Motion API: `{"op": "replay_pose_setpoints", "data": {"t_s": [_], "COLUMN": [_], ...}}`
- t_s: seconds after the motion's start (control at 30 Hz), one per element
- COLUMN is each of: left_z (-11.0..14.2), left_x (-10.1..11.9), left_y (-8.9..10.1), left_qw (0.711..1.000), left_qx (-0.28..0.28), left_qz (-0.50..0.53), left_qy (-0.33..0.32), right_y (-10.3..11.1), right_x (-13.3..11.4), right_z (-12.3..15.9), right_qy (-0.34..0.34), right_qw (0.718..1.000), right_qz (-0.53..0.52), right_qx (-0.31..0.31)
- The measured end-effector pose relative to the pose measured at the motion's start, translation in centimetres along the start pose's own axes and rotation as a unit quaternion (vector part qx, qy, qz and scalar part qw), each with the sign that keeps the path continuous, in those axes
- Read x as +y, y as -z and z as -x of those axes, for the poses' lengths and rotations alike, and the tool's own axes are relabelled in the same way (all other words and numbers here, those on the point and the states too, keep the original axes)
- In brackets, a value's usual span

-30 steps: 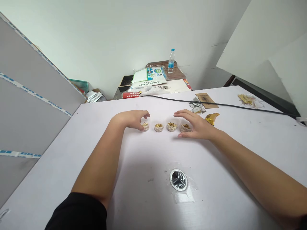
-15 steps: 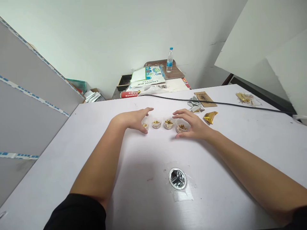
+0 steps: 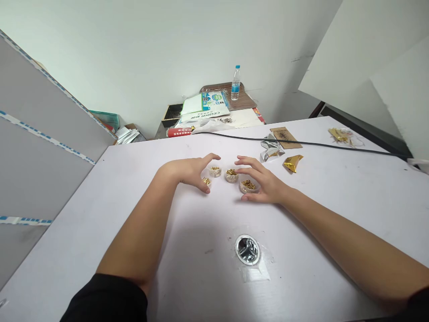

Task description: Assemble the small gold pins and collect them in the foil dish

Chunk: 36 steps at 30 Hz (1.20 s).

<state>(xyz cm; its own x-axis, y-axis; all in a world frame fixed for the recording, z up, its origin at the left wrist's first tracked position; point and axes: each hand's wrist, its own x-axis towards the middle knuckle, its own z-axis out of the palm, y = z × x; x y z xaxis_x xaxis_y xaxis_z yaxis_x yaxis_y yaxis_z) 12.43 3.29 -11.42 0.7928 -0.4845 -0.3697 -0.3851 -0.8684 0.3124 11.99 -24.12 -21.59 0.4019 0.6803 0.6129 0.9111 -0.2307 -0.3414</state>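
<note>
Several small clear plastic cups of small gold-coloured metal pieces sit close together on the white table. My left hand curves around the outer side of the leftmost cup, thumb and fingers spread, partly hiding it. Against the rightmost cup, my right hand is cupped with its fingers apart. Its pieces look like small screws. Between the hands stand another cup and a fuller-looking cup. The outer cups sit nearer to me than the two between.
Silver foil packets, a gold foil packet and a brown card lie to the right. A black cable crosses the table's far side. Nearer me is a round taped-over hole. A water bottle stands behind.
Both hands have come a little nearer to me and the right one has moved left. The outer cups have shifted inward and toward me, bending the straight row into a curve.
</note>
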Motion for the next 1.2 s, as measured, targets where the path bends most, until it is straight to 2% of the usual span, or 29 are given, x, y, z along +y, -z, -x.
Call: {"op": "replay_pose_setpoints", "data": {"t_s": [0.1, 0.3, 0.6, 0.9, 1.2], "left_z": [-0.2, -0.3, -0.2, 0.3, 0.0], "left_x": [0.9, 1.8, 1.5, 0.7, 1.2], "left_y": [0.0, 0.2, 0.3, 0.9, 0.5], "left_qw": [0.998, 0.994, 0.991, 0.991, 0.991], "left_qx": [-0.051, -0.095, -0.1, -0.123, -0.129], "left_qz": [0.006, 0.003, -0.031, -0.015, -0.017], "left_qy": [0.023, 0.053, 0.079, 0.042, 0.006], "right_y": [-0.5, -1.2, -1.9, -0.6, -0.9], "right_x": [-0.9, -2.4, -3.0, -1.5, -2.0], "right_z": [-0.4, -1.2, -1.5, -1.1, -1.3], "right_qy": [0.003, -0.029, -0.079, -0.055, -0.124], "right_qw": [1.0, 0.997, 0.992, 0.996, 0.983], "right_qz": [0.029, 0.06, 0.092, 0.07, 0.136], "right_qx": [-0.005, -0.037, -0.022, -0.021, -0.025]}}
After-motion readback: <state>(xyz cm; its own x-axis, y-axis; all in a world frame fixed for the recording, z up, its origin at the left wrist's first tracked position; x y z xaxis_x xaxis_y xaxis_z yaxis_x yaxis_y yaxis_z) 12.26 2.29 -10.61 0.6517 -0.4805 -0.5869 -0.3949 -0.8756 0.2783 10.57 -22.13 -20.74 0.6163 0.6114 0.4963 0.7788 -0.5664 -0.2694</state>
